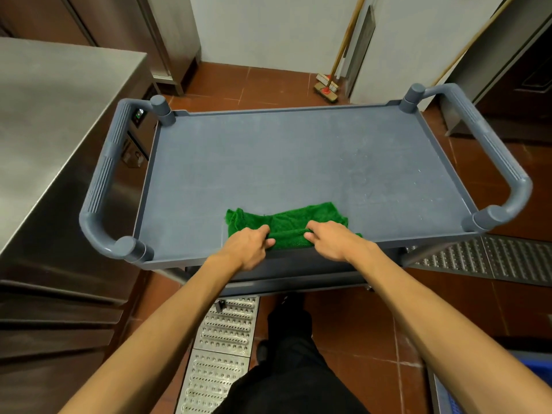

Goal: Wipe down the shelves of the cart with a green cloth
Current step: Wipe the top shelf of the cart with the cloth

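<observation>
A grey-blue plastic cart (pixel 298 162) stands in front of me, its top shelf bare apart from a green cloth (pixel 291 224) lying bunched at the near edge. My left hand (pixel 249 249) pinches the cloth's near fold on the left side. My right hand (pixel 331 242) pinches the same fold on the right side. Faint pale smears show on the right half of the shelf. A lower shelf is mostly hidden under the top one.
A stainless steel counter (pixel 59 121) stands close on the left of the cart. Brooms (pixel 328 88) lean on the white wall behind. Metal drain grates (pixel 227 348) run across the red tile floor below and to the right.
</observation>
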{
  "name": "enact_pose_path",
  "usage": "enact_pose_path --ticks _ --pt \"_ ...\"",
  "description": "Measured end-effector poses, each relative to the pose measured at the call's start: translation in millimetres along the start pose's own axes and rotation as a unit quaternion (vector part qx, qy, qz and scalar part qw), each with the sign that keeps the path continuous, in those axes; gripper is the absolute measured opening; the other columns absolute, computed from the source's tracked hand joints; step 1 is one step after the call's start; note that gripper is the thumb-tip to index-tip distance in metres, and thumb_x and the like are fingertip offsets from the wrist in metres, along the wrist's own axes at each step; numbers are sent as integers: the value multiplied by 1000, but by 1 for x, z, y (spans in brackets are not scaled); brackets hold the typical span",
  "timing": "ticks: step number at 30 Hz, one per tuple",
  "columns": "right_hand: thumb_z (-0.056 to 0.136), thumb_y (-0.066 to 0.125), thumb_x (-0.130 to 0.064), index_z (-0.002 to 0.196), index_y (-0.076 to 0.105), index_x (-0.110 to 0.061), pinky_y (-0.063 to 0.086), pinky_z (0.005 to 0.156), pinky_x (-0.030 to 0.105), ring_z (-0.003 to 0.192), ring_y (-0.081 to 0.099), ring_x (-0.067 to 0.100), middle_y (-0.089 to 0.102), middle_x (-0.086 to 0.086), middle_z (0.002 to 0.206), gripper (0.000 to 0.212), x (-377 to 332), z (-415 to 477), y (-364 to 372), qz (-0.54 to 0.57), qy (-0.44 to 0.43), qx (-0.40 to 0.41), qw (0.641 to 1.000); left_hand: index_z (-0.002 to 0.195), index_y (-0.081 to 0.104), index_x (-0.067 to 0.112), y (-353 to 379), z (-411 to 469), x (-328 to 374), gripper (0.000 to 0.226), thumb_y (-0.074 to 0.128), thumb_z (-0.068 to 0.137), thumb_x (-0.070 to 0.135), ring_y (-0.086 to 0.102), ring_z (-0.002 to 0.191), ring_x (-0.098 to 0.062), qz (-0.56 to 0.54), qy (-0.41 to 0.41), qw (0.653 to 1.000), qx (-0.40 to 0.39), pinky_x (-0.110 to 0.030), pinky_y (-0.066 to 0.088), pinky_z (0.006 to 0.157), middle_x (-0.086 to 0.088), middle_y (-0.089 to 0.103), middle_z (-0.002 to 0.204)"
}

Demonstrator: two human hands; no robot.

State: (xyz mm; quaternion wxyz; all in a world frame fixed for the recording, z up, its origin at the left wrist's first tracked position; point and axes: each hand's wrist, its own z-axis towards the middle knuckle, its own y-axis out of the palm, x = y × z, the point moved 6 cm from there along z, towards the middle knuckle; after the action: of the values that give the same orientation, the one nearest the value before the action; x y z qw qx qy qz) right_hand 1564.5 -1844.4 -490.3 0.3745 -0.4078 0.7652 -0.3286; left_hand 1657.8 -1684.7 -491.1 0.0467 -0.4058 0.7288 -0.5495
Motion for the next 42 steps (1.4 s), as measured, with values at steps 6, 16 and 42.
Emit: enact_pose_path --ticks 6,16,42 --pt "104 38 -32 121 54 -12 43 85 38 107 56 31 63 13 116 31 -2 -6 -3 61 22 -10 998 102 37 9 -1 -7 2 27 34 105 36 58 82 -41 5 5 1000 -6 -39 37 67 -26 63 94" --pt "77 81 -32 132 52 -28 41 107 32 126 52 13 58 -6 135 63 19 -25 9 129 10 9 992 118 48 17 1 -21 -12 39 67 84 14 57 107 -29 81 37 996 -26 -39 47 80 -7 60 116" --pt "103 41 -32 109 57 -13 47 71 37 89 60 29 66 8 100 26 43 22 -63 52 22 187 981 106 62 8 -75 26 -71 14 52 98 14 62 94 -34 -43 12 990 136 -38 49 75 -13 67 101"
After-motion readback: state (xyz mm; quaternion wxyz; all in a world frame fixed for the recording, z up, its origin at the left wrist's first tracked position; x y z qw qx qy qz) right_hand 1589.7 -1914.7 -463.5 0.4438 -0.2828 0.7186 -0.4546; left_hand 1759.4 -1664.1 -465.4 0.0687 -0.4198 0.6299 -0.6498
